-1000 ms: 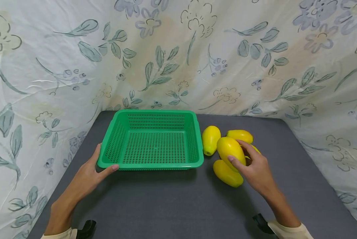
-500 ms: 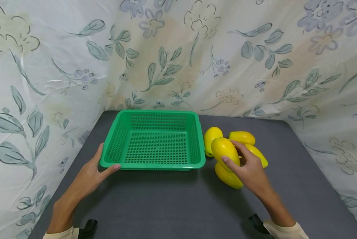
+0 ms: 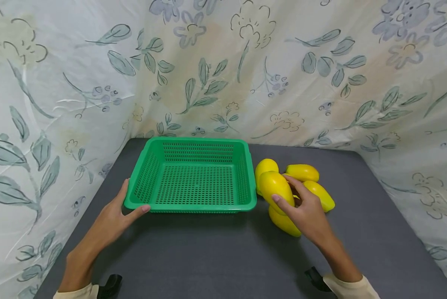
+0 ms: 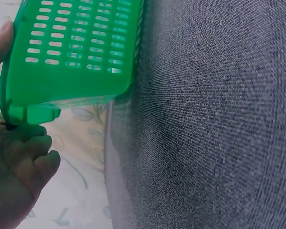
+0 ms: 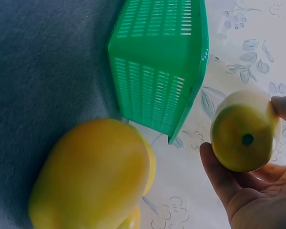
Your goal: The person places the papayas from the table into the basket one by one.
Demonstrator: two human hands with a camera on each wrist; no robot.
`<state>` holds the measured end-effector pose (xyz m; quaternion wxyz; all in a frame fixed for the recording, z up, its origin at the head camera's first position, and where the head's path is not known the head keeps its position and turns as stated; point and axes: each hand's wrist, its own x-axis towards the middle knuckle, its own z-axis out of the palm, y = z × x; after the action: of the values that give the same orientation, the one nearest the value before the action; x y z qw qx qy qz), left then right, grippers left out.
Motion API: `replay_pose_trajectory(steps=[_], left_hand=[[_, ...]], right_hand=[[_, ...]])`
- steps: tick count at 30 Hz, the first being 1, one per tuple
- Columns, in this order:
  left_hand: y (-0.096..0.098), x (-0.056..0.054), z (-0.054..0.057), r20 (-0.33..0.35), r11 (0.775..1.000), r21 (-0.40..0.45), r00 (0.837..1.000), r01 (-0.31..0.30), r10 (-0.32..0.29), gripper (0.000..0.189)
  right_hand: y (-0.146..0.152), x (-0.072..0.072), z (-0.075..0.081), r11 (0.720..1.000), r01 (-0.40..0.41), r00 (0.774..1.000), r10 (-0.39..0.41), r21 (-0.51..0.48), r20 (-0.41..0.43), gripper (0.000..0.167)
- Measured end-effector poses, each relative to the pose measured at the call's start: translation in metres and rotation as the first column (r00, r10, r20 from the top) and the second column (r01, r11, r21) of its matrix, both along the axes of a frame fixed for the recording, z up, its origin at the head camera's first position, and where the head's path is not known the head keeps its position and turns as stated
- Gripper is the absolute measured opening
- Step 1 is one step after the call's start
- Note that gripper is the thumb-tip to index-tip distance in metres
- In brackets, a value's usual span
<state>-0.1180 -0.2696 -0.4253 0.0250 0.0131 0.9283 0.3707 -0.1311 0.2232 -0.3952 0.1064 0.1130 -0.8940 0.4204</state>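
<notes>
My left hand [image 3: 111, 218] grips the near left corner of a green plastic basket [image 3: 201, 207], thumb over the rim and the other fingers along the outer side. In the left wrist view its fingers [image 4: 38, 155] curl under the rim. My right hand [image 3: 309, 214] pinches a yellow mango [image 3: 275, 189] between thumb and fingertips, raised over other mangoes just right of the basket. The right wrist view shows the dark spot at the end of the held mango [image 5: 229, 143]. Inside the basket only the bare slotted floor shows.
Several more mangoes rest on the grey tabletop [image 3: 201, 257]: one at the back left [image 3: 265, 168], one behind [image 3: 303, 171], one to the right [image 3: 320, 195] and one in front [image 3: 284, 222]. A flowered cloth [image 3: 223, 74] hangs around the back and sides.
My right hand has carried the mango left, closer to the basket, uncovering the mango on the right. The left hand keeps its hold on the basket; the head view has shifted slightly.
</notes>
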Motion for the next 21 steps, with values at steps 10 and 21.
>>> replay_pose_trajectory(steps=[10, 21], left_hand=[[-0.002, 0.001, 0.001, -0.007, 1.0, -0.007, 1.0, 0.007, -0.007, 0.11], [-0.004, 0.001, 0.001, -0.016, 1.0, -0.016, 1.0, 0.025, -0.025, 0.109]], right_hand=[[-0.018, -0.004, 0.003, 0.998, -0.019, 0.999, 0.022, -0.063, 0.04, 0.064], [-0.037, -0.006, 0.002, 0.993, -0.021, 0.999, 0.027, -0.12, 0.047, 0.065]])
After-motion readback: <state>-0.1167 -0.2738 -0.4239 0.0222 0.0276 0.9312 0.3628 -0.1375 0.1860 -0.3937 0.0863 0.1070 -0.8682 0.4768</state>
